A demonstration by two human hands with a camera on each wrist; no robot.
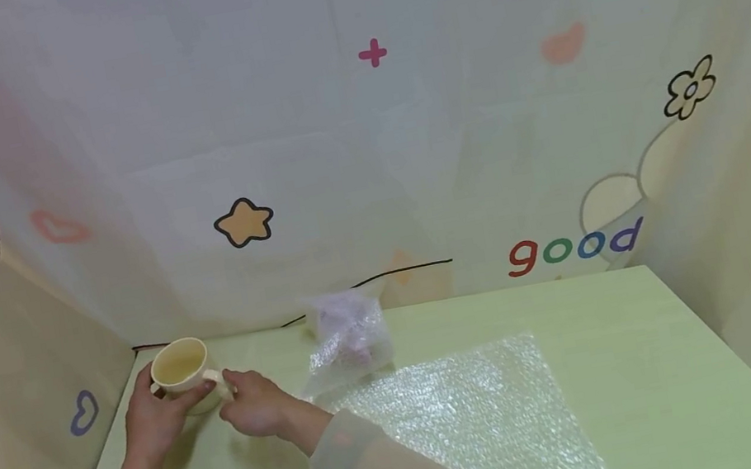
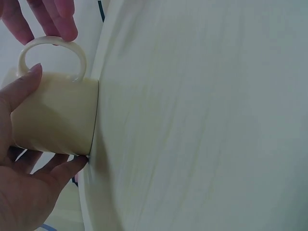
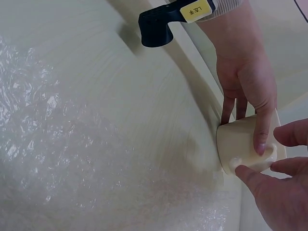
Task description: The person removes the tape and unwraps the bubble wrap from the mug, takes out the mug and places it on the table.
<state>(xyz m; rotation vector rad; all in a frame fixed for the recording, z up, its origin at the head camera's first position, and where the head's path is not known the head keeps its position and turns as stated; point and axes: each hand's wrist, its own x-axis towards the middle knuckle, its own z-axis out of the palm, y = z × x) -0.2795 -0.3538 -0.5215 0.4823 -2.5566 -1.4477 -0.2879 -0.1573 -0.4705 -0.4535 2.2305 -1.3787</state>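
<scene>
A cream mug [image 1: 180, 364] stands upright near the back left of the table, its opening facing up. Around its body my left hand [image 1: 152, 423] holds it, thumb across the near side and fingers on the far side, as the left wrist view of the mug [image 2: 57, 113] shows. My right hand [image 1: 259, 402] is at the mug's handle [image 1: 219, 382], thumb and fingers pinching it. In the right wrist view, that right hand [image 3: 281, 195] partly hides the handle.
A sheet of bubble wrap [image 1: 468, 419] lies flat over the middle of the pale table [image 1: 656, 369]. Behind it sits a bubble-wrapped purplish bundle [image 1: 351, 335]. A printed cloth wall [image 1: 345, 147] encloses the back and sides.
</scene>
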